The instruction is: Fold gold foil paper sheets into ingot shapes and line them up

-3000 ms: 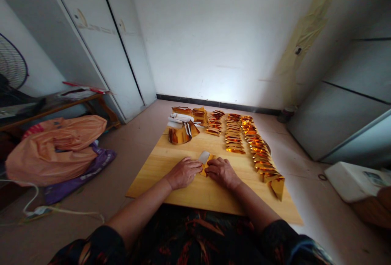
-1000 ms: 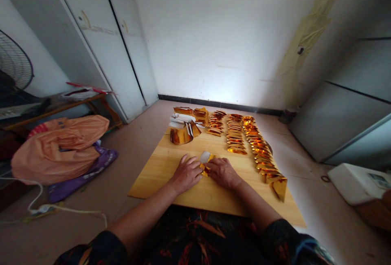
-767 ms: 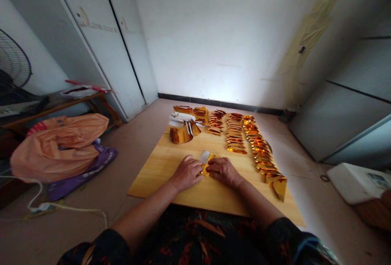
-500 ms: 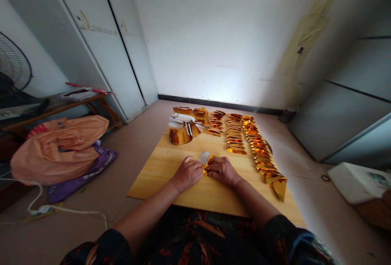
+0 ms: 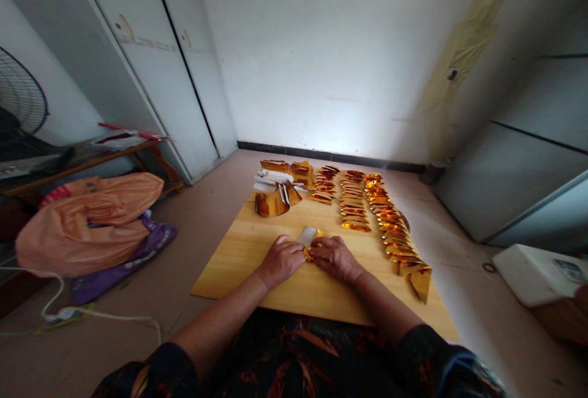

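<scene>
Between my hands, on the wooden board (image 5: 239,263), lies a small sheet of gold foil paper (image 5: 308,237) with its pale underside showing at the far end. My left hand (image 5: 283,259) pinches its left edge with curled fingers. From the other side, my right hand (image 5: 336,257) grips the same sheet, its fingers covering most of the gold part. Folded gold foil pieces (image 5: 353,205) stand in rows beyond my right hand. A stack of loose gold foil sheets (image 5: 272,204) sits beyond my left hand, some bent and showing white backs.
An orange plastic bag (image 5: 92,220) lies on a purple bag (image 5: 124,263) at floor left, near a white cable (image 5: 114,316). A fan (image 5: 22,95) and low wooden bench (image 5: 151,153) are farther left. A white box (image 5: 539,275) stands at right.
My fingers have shifted very slightly on the foil sheet, and a little more of its pale underside shows. The rows and stack have stayed put.
</scene>
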`<state>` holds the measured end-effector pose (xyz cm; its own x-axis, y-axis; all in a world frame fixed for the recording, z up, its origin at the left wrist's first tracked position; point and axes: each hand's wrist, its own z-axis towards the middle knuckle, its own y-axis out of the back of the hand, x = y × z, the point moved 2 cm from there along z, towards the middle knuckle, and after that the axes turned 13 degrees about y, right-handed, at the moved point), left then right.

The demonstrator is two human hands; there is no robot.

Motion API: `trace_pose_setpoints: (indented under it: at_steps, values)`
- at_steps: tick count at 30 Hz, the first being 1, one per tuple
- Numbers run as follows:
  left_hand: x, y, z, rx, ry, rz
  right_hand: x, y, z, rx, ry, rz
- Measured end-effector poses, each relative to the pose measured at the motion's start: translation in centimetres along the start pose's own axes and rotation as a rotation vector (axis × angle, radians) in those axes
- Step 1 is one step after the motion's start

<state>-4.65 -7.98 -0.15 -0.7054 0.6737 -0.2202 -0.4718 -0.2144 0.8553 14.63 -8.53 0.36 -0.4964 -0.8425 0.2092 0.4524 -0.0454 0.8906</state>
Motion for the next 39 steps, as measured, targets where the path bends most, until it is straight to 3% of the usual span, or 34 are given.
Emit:
trace_pose_setpoints:
  at_steps: [7,14,20,39]
  values:
    - [0.0,0.7,-0.3,0.074,0.002,-0.035,-0.1,-1.0,0.1,-0.032,-0.038,-0.015]
    - [0.5,1.0,-0.4,0.125,-0.061,-0.026,0.3,-1.5,0.6,-0.085,-0.181,0.013]
    - [0.6,0.8,-0.5,0.119,-0.054,-0.053,0.6,-1.8,1.6,-0.075,-0.304,-0.1]
    - [0.2,0.9,-0.8,0.164,-0.024,-0.034,0.6,-2.4,2.1,-0.028,-0.332,-0.195]
